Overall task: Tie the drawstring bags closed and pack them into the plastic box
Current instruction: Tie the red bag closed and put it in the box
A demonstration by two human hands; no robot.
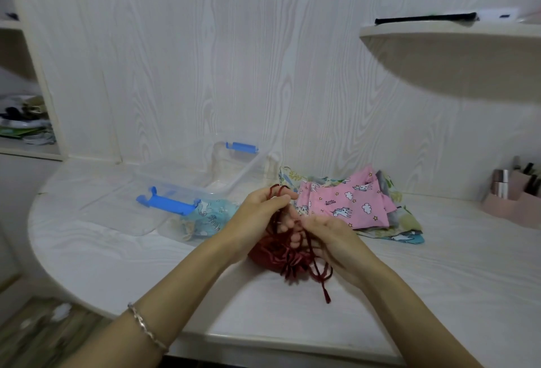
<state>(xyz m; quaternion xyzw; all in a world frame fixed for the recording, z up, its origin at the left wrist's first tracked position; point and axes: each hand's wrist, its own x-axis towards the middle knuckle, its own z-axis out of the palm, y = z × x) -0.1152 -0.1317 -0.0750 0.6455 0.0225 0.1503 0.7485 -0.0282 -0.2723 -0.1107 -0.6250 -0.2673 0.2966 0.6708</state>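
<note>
The person's left hand (260, 209) pinches a loop of dark red cord (315, 265), right hand (332, 240) grips another strand above the red bag (270, 255); any slack could undo the knot.

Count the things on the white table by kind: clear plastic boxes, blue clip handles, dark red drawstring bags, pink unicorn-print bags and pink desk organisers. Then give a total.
Clear plastic box: 1
Blue clip handles: 2
Dark red drawstring bag: 1
Pink unicorn-print fabric bag: 1
Pink desk organiser: 1
Total: 6
</note>
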